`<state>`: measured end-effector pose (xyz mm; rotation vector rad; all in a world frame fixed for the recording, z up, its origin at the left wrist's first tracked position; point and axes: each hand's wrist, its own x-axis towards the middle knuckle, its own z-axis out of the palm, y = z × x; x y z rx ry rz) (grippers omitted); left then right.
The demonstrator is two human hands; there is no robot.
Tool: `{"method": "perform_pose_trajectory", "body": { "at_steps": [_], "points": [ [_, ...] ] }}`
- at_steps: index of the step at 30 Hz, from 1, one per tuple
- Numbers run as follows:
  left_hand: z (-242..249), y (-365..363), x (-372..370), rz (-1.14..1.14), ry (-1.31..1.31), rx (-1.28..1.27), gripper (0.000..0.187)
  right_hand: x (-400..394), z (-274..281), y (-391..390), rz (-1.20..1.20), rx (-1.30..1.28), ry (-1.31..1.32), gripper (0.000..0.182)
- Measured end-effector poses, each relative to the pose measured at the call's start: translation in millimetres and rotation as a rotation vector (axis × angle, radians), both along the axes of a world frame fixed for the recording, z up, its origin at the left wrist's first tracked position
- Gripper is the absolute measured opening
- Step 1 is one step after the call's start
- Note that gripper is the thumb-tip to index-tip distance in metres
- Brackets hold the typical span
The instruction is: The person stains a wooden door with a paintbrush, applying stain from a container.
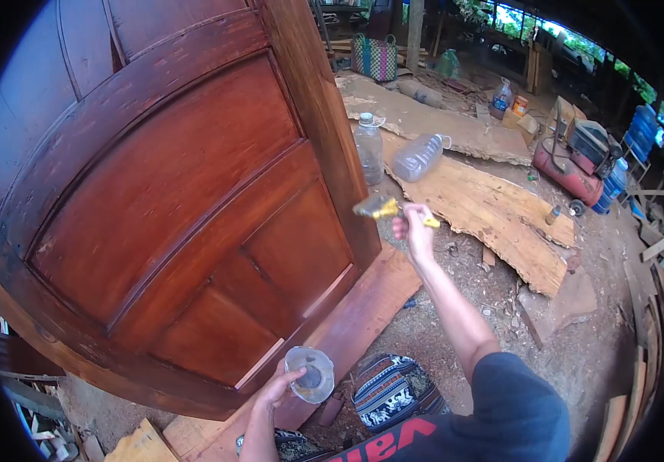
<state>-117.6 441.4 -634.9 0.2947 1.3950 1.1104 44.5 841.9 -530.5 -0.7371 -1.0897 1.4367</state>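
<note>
A large reddish-brown wooden panel piece (193,185) with a curved frame leans at the left. My right hand (417,225) is closed round the yellow handle of a brush (378,207), whose bristles point left, near the panel's right edge. Low in the view, my left hand (278,385) grips the rim of a clear plastic cup (310,375), thumb over the edge. A little dark liquid seems to lie in the cup. A reddish plank (374,296) lies on the ground along the panel's foot.
Two clear plastic bottles, one upright (369,150) and one lying down (418,158), stand by rough-edged boards (486,204). A red compressor (571,173) is at the right. A woven basket (374,59) is behind. Curved wood pieces (652,331) line the right edge.
</note>
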Motion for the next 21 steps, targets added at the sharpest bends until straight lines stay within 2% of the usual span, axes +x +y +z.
{"method": "perform_pose_trajectory", "body": {
  "at_steps": [3, 4, 6, 7, 8, 12, 14, 15, 18, 19, 21],
  "points": [
    [-12, -1, -2, -0.022, -0.025, 0.022, 0.085, 37, -99, -19, -0.052, -0.276, -0.321, 0.011],
    [-12, -1, -1, -0.020, -0.011, 0.034, 0.083, 37, -98, -24, -0.025, -0.392, -0.456, 0.013],
    [-10, -3, -4, -0.009, 0.002, 0.013, 0.083, 26, -83, -3, 0.070, -0.307, -0.440, 0.015],
    [-8, -3, -4, 0.000, 0.004, -0.007, 0.083, 20, -57, 12, 0.159, -0.222, -0.433, 0.018],
    [-8, -5, -5, 0.003, 0.006, -0.009, 0.083, 2, -9, 23, 0.164, -0.131, -0.283, 0.024],
    [-4, -6, -4, 0.078, -0.004, 0.018, 0.085, -54, 219, 24, 0.333, 0.421, 0.294, 0.026],
    [-9, -6, -8, 0.068, 0.003, 0.012, 0.084, -75, 294, 22, 0.390, 0.628, 0.523, 0.026],
    [-11, -7, -8, 0.063, 0.015, 0.011, 0.084, -80, 309, 23, 0.407, 0.692, 0.605, 0.025],
    [13, -3, 0, 0.098, 0.021, 0.001, 0.084, -82, 284, 25, 0.291, 0.637, 0.526, 0.025],
    [13, -4, -1, 0.107, 0.019, 0.017, 0.085, -77, 251, 27, 0.261, 0.569, 0.455, 0.025],
    [26, -6, 1, 0.116, 0.011, 0.014, 0.085, -57, 151, 28, 0.216, 0.336, 0.271, 0.023]
  ]
}}
